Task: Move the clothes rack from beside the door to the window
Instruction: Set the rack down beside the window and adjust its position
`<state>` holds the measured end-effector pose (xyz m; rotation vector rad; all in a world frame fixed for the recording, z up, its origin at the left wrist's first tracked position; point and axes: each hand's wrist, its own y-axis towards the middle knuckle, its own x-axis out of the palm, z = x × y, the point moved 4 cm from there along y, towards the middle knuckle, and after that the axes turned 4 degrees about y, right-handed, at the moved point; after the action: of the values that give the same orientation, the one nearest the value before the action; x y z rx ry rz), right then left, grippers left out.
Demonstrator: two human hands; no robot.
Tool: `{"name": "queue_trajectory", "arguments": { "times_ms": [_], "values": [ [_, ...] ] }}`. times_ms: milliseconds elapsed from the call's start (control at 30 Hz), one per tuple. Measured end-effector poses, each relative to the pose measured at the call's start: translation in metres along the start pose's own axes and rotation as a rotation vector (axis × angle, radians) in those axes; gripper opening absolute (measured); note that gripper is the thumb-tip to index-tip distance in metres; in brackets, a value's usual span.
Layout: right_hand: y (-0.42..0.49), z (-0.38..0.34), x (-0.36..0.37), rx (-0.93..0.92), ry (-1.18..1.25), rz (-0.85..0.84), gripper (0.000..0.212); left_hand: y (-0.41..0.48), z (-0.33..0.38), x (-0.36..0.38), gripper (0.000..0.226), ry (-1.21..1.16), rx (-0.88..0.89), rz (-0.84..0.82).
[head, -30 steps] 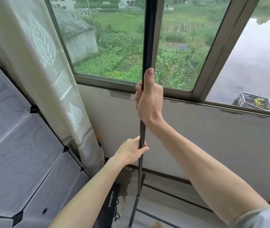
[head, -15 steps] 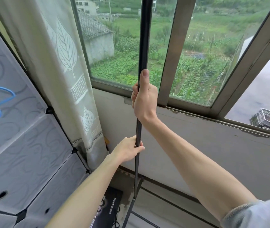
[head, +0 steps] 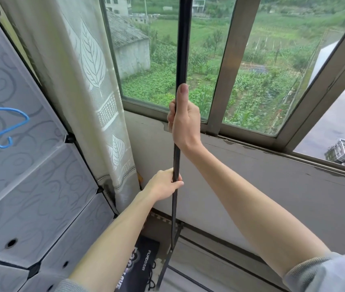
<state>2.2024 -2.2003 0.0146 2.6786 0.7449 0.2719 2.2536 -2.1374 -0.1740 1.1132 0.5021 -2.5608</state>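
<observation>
The rack point(head: 181, 49) pole stands upright just near of the window point(head: 220, 85), right hand point(head: 185, 119) clenched round it high, left hand point(head: 165, 184) gripping lower, so setting it down means lowering straight along that axis.

Floor point(head: 199, 277) bears rack base point(head: 167, 264); perhaps bag point(head: 144, 268).

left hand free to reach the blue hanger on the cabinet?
Probably not yet: the left hand is gripping the rack pole. The blue hanger hangs unobstructed on the cabinet to the left.
</observation>
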Motion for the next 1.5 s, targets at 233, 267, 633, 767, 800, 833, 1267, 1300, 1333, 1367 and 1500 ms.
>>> {"name": "queue_trajectory", "arguments": {
  "times_ms": [233,267,633,767,800,833,1267,1300,1333,1367,1500],
  "values": [
    [-0.018,-0.005,-0.021,0.029,-0.270,-0.089,0.055,-0.014,-0.001,0.005,0.030,0.200,0.010,-0.012],
    [-0.024,-0.004,-0.030,0.035,-0.311,-0.099,0.048,-0.019,-0.002,0.007,0.038,0.267,0.006,-0.008],
    [-0.196,0.051,-0.222,0.284,-0.693,0.085,0.013,-0.077,0.032,0.098,0.031,0.389,0.079,-0.225],
    [-0.266,0.048,-0.299,0.381,-0.791,0.157,0.014,-0.095,0.098,0.140,0.029,0.374,0.197,-0.259],
    [-0.284,0.045,-0.318,0.397,-0.810,0.177,0.014,-0.101,0.117,0.152,0.029,0.370,0.228,-0.265],
    [-0.301,0.040,-0.339,0.416,-0.825,0.202,0.014,-0.107,0.136,0.166,0.028,0.370,0.261,-0.275],
    [-0.486,-0.089,-0.609,0.389,-0.960,0.518,0.017,-0.232,0.397,0.365,0.023,0.315,0.587,-0.289],
    [-0.492,-0.100,-0.626,0.374,-0.969,0.534,0.017,-0.237,0.415,0.373,0.023,0.313,0.604,-0.280],
    [-0.494,-0.110,-0.641,0.357,-0.973,0.556,0.018,-0.239,0.431,0.378,0.022,0.314,0.616,-0.272],
    [-0.500,-0.122,-0.662,0.347,-0.972,0.584,0.018,-0.242,0.455,0.388,0.022,0.312,0.634,-0.257],
    [-0.509,-0.155,-0.722,0.301,-0.996,0.641,0.018,-0.247,0.521,0.420,0.020,0.269,0.665,-0.261]
  ]
}}
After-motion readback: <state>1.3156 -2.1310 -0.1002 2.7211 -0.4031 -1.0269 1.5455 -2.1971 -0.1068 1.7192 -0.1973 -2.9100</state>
